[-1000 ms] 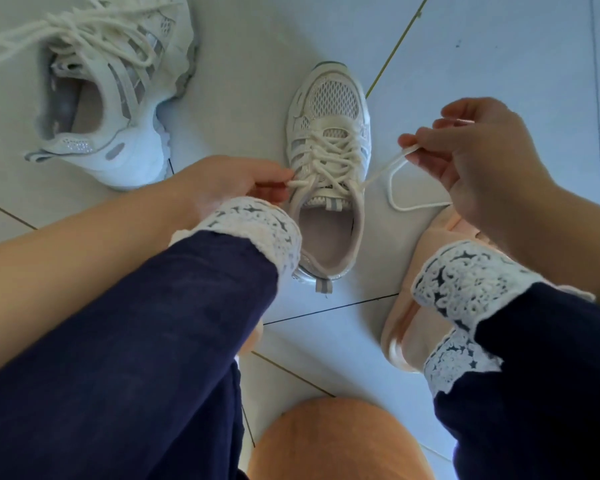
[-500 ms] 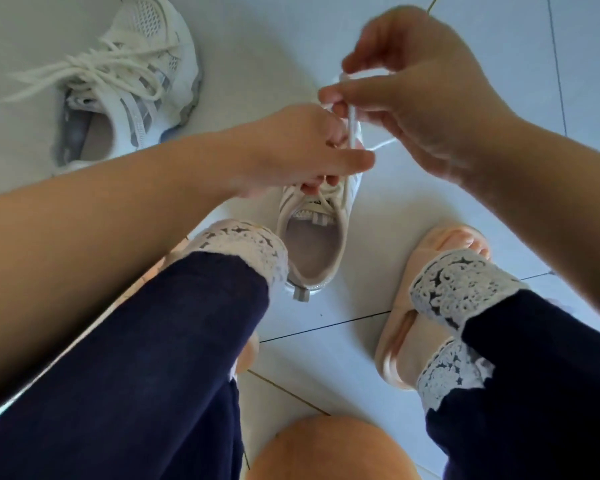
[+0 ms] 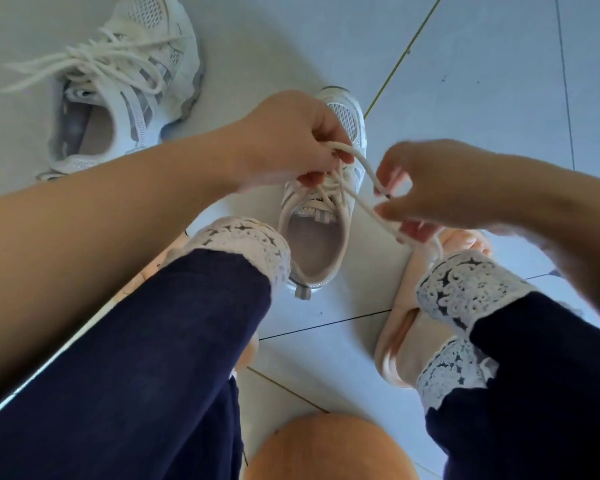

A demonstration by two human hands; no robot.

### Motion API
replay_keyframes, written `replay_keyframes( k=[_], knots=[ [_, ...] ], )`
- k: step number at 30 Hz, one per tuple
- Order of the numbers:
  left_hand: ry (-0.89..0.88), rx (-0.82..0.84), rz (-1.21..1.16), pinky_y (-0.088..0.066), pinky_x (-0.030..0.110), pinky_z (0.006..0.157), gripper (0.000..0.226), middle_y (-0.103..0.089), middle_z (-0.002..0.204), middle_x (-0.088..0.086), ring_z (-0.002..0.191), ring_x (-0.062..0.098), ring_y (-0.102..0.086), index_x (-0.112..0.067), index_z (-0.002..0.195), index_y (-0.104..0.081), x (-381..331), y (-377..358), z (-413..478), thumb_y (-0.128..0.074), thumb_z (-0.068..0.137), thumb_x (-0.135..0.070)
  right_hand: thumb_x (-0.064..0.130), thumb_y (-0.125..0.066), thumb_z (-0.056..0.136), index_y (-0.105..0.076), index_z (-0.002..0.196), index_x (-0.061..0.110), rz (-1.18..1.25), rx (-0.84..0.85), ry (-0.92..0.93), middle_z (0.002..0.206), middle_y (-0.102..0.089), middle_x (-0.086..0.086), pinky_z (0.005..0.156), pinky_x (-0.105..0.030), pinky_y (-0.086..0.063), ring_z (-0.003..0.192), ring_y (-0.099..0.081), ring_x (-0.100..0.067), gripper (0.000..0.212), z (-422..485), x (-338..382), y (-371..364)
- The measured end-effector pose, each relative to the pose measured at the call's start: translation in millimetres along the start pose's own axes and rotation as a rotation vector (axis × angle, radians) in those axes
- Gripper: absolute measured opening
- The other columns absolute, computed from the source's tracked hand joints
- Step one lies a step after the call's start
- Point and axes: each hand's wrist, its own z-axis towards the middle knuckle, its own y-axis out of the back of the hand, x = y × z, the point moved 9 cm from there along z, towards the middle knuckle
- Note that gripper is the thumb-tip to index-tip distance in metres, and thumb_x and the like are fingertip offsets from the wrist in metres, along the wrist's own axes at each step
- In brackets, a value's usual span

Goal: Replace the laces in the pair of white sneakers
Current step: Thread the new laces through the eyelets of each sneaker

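Now the left hand [image 3: 291, 143] curls its fingers and pinches a loop of the white lace [image 3: 365, 164]. The right hand [image 3: 440, 188] is a bit blurry, but its thumb and fingers pinch the same lace lower down. The lace stretches between the 2 hands. Both hands are right above the near sneaker [image 3: 317, 247], which stands on the floor [image 3: 482, 81] between the person's 2 feet with its toe pointing away. The lace goes down into its top holes. A small striped tag [image 3: 318, 216] on its tongue is too small to read. The other sneaker [image 3: 136, 109] lies well apart, up on the left, with loose laces [image 3: 84, 64] spilling out. The feet wear pink slippers [image 3: 395, 327] and dark blue trousers [image 3: 153, 358] with white lacy ends.
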Motion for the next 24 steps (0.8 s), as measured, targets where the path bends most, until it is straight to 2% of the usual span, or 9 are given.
replay_keyframes(
  k=[1, 3, 6, 8, 11, 15, 19, 22, 24],
  knots=[
    [-0.083, -0.041, 0.153, -0.047, 0.012, 0.062, 0.018, -0.064, 0.076, -0.001, 0.065, 0.010, -0.058, -0.012, 0.091, -0.065, -6.6, 3.4, -0.5, -0.056, 0.082, 0.001, 0.023, -0.064, 0.084, -0.055, 0.084, 0.023, -0.087, 0.053, -0.016, 0.063, -0.069, 0.000, 0.051, -0.019, -0.052, 0.049, -0.065, -0.006, 0.009, -1.0, -2.4, -5.5],
    [-0.262, -0.140, 0.380, -0.039, 0.009, 0.064, 0.021, -0.064, 0.083, -0.004, 0.070, 0.008, -0.053, -0.014, 0.099, -0.058, -20.5, 9.4, -3.9, -0.052, 0.082, -0.003, 0.022, -0.062, 0.087, -0.060, 0.086, 0.025, -0.173, 0.018, -0.008, 0.070, -0.071, 0.003, 0.062, -0.021, -0.052, 0.055, -0.066, -0.006, 0.004, 2.4, -1.9, -1.1],
    [-0.454, -0.242, 0.513, -0.037, 0.021, 0.064, 0.020, -0.065, 0.088, 0.005, 0.074, 0.017, -0.053, -0.008, 0.099, -0.057, -33.7, 10.3, -13.0, -0.052, 0.081, -0.001, 0.006, -0.051, 0.089, -0.059, 0.077, 0.032, -0.234, -0.179, 0.047, 0.083, -0.064, 0.015, 0.072, -0.023, -0.042, 0.078, -0.060, -0.006, 0.030, 13.2, 5.7, 22.8],
    [-0.536, -0.289, 0.584, -0.035, 0.029, 0.063, 0.018, -0.063, 0.085, 0.010, 0.073, 0.026, -0.054, -0.003, 0.094, -0.058, -38.7, 6.3, -17.6, -0.051, 0.078, 0.001, 0.003, -0.052, 0.085, -0.060, 0.075, 0.033, -0.004, -0.248, 0.065, 0.080, -0.064, 0.017, 0.067, -0.022, -0.039, 0.078, -0.057, -0.003, 0.033, 22.0, 5.3, 31.0],
    [-0.582, -0.339, 0.581, -0.031, 0.030, 0.058, 0.014, -0.059, 0.083, 0.014, 0.068, 0.027, -0.050, 0.003, 0.088, -0.058, -42.3, 4.1, -21.5, -0.050, 0.077, 0.002, 0.008, -0.058, 0.083, -0.064, 0.086, 0.034, 0.361, -0.184, 0.121, 0.068, -0.068, 0.009, 0.059, -0.021, -0.037, 0.055, -0.051, -0.002, 0.026, 35.4, 5.8, 22.5],
    [-0.604, -0.387, 0.556, -0.032, 0.024, 0.061, 0.011, -0.060, 0.087, 0.017, 0.073, 0.022, -0.048, 0.001, 0.083, -0.061, -42.1, 4.6, -22.7, -0.053, 0.079, -0.005, 0.005, -0.061, 0.082, -0.067, 0.084, 0.031, 0.466, -0.037, 0.145, 0.057, -0.060, 0.011, 0.058, -0.020, -0.032, 0.055, -0.041, -0.005, 0.026, 47.6, 8.1, 7.5],
    [-0.449, -0.465, 0.373, -0.038, 0.021, 0.067, 0.014, -0.063, 0.081, 0.006, 0.072, 0.011, -0.050, -0.009, 0.084, -0.070, -22.4, 21.8, -14.7, -0.066, 0.078, -0.021, 0.019, -0.068, 0.080, -0.067, 0.086, 0.027, 0.449, -0.110, 0.158, 0.082, -0.064, 0.018, 0.065, -0.014, -0.039, 0.067, -0.054, 0.010, 0.010, 49.3, 2.6, 12.1],
    [-0.160, -0.415, -0.151, -0.048, 0.023, 0.066, 0.004, -0.065, 0.065, -0.011, 0.062, 0.005, -0.055, -0.022, 0.077, -0.069, 16.1, 31.0, -8.8, -0.068, 0.081, -0.020, 0.022, -0.065, 0.082, -0.066, 0.083, 0.020, 0.508, -0.249, 0.222, 0.082, -0.066, 0.011, 0.073, -0.015, -0.044, 0.074, -0.058, 0.002, 0.002, 39.8, -1.7, 27.5],
    [-0.033, -0.373, -0.417, -0.050, 0.020, 0.059, 0.015, -0.066, 0.059, -0.009, 0.056, 0.006, -0.056, -0.019, 0.073, -0.067, 38.1, 30.4, -10.5, -0.061, 0.086, -0.015, 0.016, -0.060, 0.087, -0.064, 0.078, 0.015, 0.684, -0.229, 0.276, 0.070, -0.066, 0.005, 0.078, -0.023, -0.048, 0.072, -0.060, -0.007, 0.010, 34.4, -2.4, 30.7]
  ],
)
